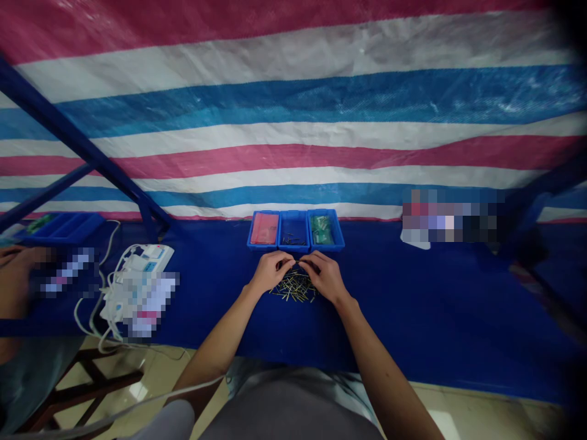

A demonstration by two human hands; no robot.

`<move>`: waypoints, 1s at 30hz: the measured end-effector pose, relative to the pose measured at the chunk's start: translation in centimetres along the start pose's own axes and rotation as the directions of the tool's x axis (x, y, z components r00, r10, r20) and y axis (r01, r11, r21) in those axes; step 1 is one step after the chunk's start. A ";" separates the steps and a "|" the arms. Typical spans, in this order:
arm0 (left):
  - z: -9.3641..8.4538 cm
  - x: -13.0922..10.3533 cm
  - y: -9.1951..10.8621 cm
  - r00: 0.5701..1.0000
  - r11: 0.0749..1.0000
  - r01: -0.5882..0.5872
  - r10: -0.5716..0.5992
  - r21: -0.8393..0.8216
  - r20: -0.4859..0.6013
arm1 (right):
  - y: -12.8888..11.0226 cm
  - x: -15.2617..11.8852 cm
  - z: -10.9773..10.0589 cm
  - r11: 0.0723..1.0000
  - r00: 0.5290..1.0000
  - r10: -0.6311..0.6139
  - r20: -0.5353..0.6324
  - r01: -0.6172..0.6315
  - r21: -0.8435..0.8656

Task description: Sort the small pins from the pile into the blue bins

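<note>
My left hand [273, 271] and my right hand [324, 276] meet above the table, with the fingertips of both closed in a pinch. Between them is a small thin rod [297, 261], dark and mostly covered by the fingers. Just below the hands lies a loose pile of thin brass-and-dark rods [294, 287], too small to name more exactly. Behind the hands stands a blue three-part tray [294, 249]. Its left part holds pink packets [265, 228], the middle several dark thin pieces [293, 240], and the right green-and-clear packets [322, 229].
On the blue table [413, 318], a white power strip [158, 260] with tangled cables lies at the left. Farther left are another blue tray [68, 229] and a co-worker's hand [18, 263]. A striped sheet [293, 104] hangs behind; blurred items sit at the right.
</note>
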State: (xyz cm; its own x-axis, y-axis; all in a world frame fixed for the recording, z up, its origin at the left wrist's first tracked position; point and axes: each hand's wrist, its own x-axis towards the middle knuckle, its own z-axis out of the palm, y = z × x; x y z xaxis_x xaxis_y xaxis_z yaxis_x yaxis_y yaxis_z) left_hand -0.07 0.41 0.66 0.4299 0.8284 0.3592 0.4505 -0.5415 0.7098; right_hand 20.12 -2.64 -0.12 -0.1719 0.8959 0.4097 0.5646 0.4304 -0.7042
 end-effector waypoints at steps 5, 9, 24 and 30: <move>0.1 0.0 -0.2 1.000 1.000 -0.001 0.001 -0.003 -0.005 | 0.0 0.0 0.1 1.000 0.999 -0.018 0.032 0.018 -0.001; 0.1 -0.1 -0.2 1.000 1.000 0.002 -0.002 -0.007 0.002 | 0.0 0.0 0.1 1.000 1.000 -0.018 0.018 0.018 0.009; 0.1 0.0 -0.1 1.000 1.000 0.002 -0.002 -0.007 -0.015 | -0.2 0.0 0.1 0.999 1.000 -0.019 0.024 0.018 0.035; 0.1 0.0 -0.2 1.000 1.000 0.009 -0.009 -0.003 -0.008 | 0.0 0.0 0.3 0.998 0.999 -0.028 0.019 0.027 0.054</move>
State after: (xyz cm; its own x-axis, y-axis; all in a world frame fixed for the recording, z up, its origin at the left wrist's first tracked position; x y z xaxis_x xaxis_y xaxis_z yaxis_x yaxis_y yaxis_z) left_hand -0.09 0.49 0.49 0.4195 0.8344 0.3575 0.4517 -0.5335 0.7150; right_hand 19.85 -2.57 -0.32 -0.2028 0.8853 0.4184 0.5153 0.4598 -0.7232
